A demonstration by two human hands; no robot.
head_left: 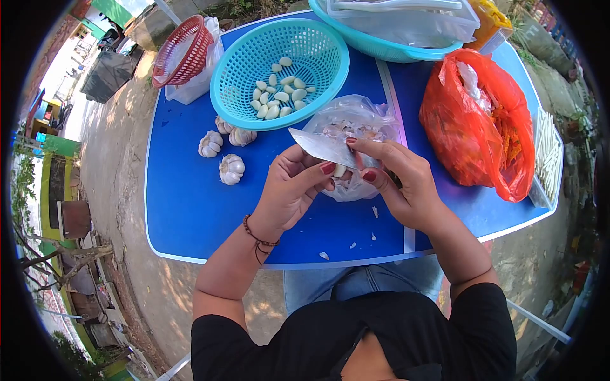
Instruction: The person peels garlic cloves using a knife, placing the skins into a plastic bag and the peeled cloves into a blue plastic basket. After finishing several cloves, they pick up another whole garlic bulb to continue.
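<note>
My right hand [403, 181] grips a knife [323, 148], its broad blade pointing left across my fingers. A garlic clove [340, 171] is pinched in my left hand [295, 181], just under the blade. Both hands are close together above a clear plastic bag [359, 192] holding garlic skins [356, 131]. Behind them, a turquoise colander [223, 89] holds several peeled garlic cloves [272, 112]. Several whole garlic bulbs [232, 169] lie on the blue table left of my hands. The knife's handle is mostly hidden by my right fingers.
On the blue table [197, 216], a red plastic bag [454, 127] stands at the right, beside a box of white sticks [548, 155]. A red basket [203, 54] sits at far left. Another turquoise basin [381, 51] holds plastic containers at the back. Skin scraps [325, 256] lie near the front edge.
</note>
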